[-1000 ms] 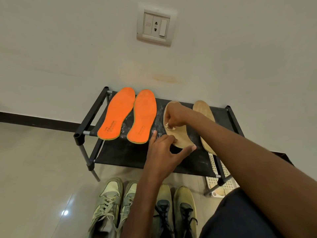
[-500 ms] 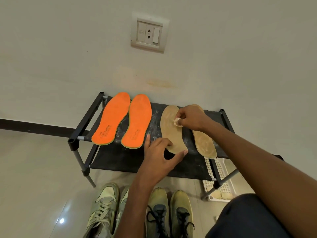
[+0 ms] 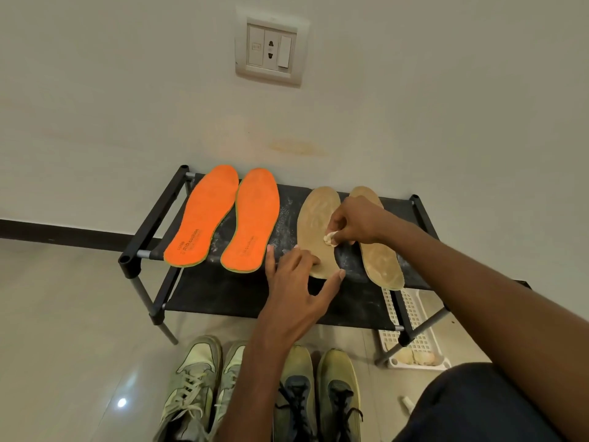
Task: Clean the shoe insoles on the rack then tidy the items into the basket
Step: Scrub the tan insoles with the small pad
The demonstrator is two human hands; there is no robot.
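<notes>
The tan insole [image 3: 317,224] is lying on the rack [image 3: 153,218] at frame centre; the right hand [image 3: 357,223] is pinching a wad [image 3: 330,240] against it, while the left hand [image 3: 296,282], fingers spread, is pressing its heel.

Soft, even indoor light, one glare spot on the glossy floor [image 3: 121,402] (wide-angle bending at edges).

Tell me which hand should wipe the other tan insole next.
Right hand: it already pinches the white wad and lies beside the far tan insole; the left hand is pressing the near tan insole.
</notes>
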